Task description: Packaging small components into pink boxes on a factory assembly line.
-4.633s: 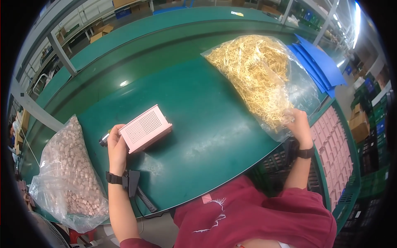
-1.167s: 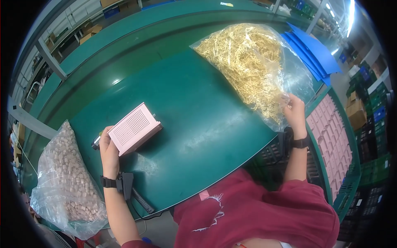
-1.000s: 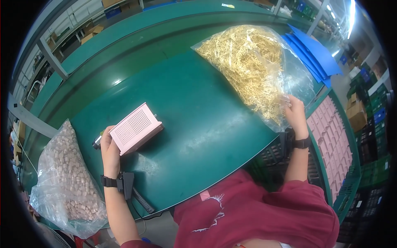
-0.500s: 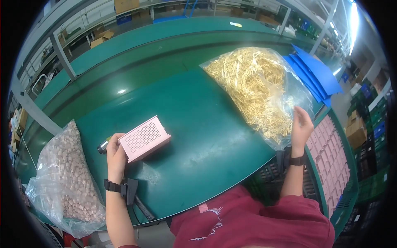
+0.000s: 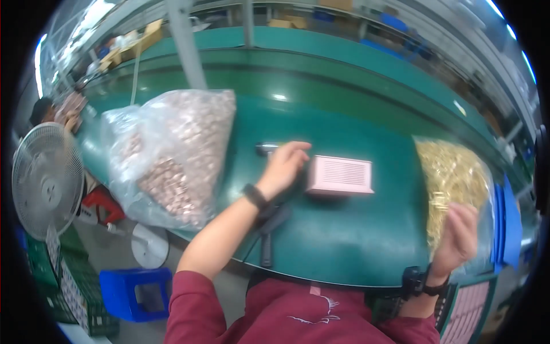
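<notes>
Green table (image 5: 344, 241) spreads out in front of you, curved by the lens, with a second green belt running behind it and grey shelving beyond. Your left hand (image 5: 285, 165) reaches out over the table with the fingers loosely curled, resting against the left end of a flat pink tray (image 5: 341, 175) that lies level on the surface. Whether the fingers actually grip the tray's edge or only touch it, you cannot tell from this angle. A small dark metal tool (image 5: 267, 148) lies on the table just past your fingertips. A black wristband sits on that wrist, and a dark bracket (image 5: 268, 229) hangs at the table's near edge below your forearm.

Your right hand (image 5: 458, 235) is blurred; its fingers rest spread on the near end of a clear bag of thin golden pieces (image 5: 450, 178), which lies on the right of the table, well apart from the pink tray. The blur hides whether the hand pinches the plastic or only lies on it. Blue flat sheets (image 5: 507, 223) are stacked just beyond that bag at the right rim.

To your left, a big clear bag of small pinkish parts (image 5: 177, 155) slumps over the table's left edge. Further left stand a white fan (image 5: 46, 178) and, on the floor, a blue crate (image 5: 137, 292).
</notes>
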Motion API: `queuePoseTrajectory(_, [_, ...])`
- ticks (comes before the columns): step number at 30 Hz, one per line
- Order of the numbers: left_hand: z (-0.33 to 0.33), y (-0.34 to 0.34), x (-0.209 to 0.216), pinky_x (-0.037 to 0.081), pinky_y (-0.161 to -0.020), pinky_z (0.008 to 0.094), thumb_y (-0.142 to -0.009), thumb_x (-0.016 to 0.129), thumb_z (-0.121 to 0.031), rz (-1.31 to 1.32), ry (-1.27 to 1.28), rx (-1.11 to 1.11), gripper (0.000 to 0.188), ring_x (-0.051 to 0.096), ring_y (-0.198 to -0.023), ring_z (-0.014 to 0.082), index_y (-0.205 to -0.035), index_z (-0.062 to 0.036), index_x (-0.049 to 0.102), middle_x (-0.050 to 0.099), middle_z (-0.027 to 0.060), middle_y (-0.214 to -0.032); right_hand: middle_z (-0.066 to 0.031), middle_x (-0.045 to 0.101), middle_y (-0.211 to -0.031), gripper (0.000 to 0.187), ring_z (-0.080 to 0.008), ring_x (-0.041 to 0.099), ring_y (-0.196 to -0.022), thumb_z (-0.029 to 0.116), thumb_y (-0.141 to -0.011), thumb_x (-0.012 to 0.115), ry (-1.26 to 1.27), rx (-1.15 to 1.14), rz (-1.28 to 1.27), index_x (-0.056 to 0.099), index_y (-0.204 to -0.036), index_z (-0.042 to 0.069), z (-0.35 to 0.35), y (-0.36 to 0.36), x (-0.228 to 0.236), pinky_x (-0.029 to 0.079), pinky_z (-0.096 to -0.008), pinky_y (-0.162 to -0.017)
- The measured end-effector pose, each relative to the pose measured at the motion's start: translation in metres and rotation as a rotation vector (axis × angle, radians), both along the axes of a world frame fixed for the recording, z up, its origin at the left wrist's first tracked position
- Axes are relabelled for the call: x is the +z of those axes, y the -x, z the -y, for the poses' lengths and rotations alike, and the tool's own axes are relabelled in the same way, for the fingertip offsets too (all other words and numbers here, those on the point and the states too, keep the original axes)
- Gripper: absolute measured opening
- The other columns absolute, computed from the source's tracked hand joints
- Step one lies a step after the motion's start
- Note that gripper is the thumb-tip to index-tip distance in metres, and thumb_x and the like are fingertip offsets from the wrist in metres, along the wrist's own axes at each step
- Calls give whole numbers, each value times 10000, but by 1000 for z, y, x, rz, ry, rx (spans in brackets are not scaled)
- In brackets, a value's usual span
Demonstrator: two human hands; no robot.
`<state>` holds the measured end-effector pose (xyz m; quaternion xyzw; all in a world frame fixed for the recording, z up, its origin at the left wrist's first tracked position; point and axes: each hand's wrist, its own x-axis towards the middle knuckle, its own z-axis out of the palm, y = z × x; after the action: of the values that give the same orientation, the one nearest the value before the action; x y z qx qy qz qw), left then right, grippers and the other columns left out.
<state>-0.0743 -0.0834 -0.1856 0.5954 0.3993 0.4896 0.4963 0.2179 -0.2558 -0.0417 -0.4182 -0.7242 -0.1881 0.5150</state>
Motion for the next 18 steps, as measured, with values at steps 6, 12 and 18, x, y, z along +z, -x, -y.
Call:
queuePoseTrajectory(6, [10,6,7,454,-695,209,-958,455,-118,-31,33,-10,254,529,-753,69,-1144,-23,600,595,11,-876,-112,671,-881,214,-275,603,-794,-82,-694,660,277,444,138,696,-875,28,-84,76,-35,491,-322,-699])
queuePoseTrajectory(12, [14,1,11,454,-697,217,-942,431,-107,-92,-4,-34,269,533,-755,81,-1121,-16,610,600,14,-875,-99,680,-846,204,-250,617,-747,-87,-676,668,309,495,104,706,-833,37,-100,81,-43,494,-305,-660])
queuePoseTrajectory(18, [15,5,15,453,-706,225,-940,424,-107,-126,11,-19,275,534,-762,86,-1122,-17,609,596,13,-873,-99,683,-836,194,-245,616,-732,-86,-673,672,354,541,66,707,-825,30,-106,80,-45,492,-300,-651])
